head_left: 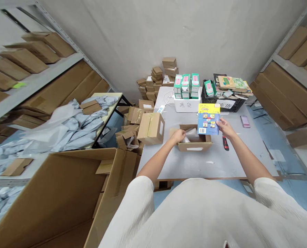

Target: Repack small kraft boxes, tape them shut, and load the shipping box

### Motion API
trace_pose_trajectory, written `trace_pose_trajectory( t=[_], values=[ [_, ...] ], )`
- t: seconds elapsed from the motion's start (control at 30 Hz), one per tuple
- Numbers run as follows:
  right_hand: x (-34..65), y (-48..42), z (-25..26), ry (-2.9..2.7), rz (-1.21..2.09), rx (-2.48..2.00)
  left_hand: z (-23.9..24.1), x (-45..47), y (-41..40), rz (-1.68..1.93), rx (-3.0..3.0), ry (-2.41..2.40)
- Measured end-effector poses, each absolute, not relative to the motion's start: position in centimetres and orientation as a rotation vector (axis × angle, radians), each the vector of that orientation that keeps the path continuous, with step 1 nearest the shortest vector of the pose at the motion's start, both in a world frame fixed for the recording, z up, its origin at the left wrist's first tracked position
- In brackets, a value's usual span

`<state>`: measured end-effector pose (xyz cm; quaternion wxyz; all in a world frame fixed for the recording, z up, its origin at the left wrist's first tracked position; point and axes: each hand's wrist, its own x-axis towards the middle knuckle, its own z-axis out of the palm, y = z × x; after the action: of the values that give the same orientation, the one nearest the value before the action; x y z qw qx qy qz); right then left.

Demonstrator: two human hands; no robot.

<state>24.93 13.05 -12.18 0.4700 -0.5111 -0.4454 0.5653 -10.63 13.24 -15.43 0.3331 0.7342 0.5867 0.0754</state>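
Observation:
My right hand [225, 127] grips the lower right edge of a thin, flat yellow-and-blue printed booklet [208, 120]. Small pictures and a barcode show on the side facing me, and it is held up over the right part of an open cardboard box [194, 146]. At the box's left rim, my left hand [178, 135] has its fingers closed on clear plastic wrap [191, 135] lying inside. The rest of the box's contents is hidden. A red-and-black box cutter [225, 143] lies on the table right of the box.
On the grey table [179, 165] stand a closed carton [151, 128] at left, a white bin [186, 105] of green-and-pink boxes, and a black crate [223, 103] of books behind. A purple pack [245, 121] lies at right. A large open carton [65, 193] stands front left.

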Motion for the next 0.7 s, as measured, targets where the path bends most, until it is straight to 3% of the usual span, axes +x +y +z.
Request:
trace_pose_trajectory(
  t=[0.13, 0.4, 0.7],
  values=[
    [24.4, 12.7, -12.4, -1.114, 1.391, -1.252, -14.4, -10.0, 12.9, 0.239, 1.968, 1.589],
    [20.9, 12.4, -11.6, -1.194, 1.321, -1.248, -11.3, -5.7, 11.9, 0.977, 1.479, 1.314],
    [12.9, 10.1, -9.5, -1.685, 0.846, -1.221, -10.5, -2.6, 11.8, 1.177, 0.821, 1.069]
  ],
)
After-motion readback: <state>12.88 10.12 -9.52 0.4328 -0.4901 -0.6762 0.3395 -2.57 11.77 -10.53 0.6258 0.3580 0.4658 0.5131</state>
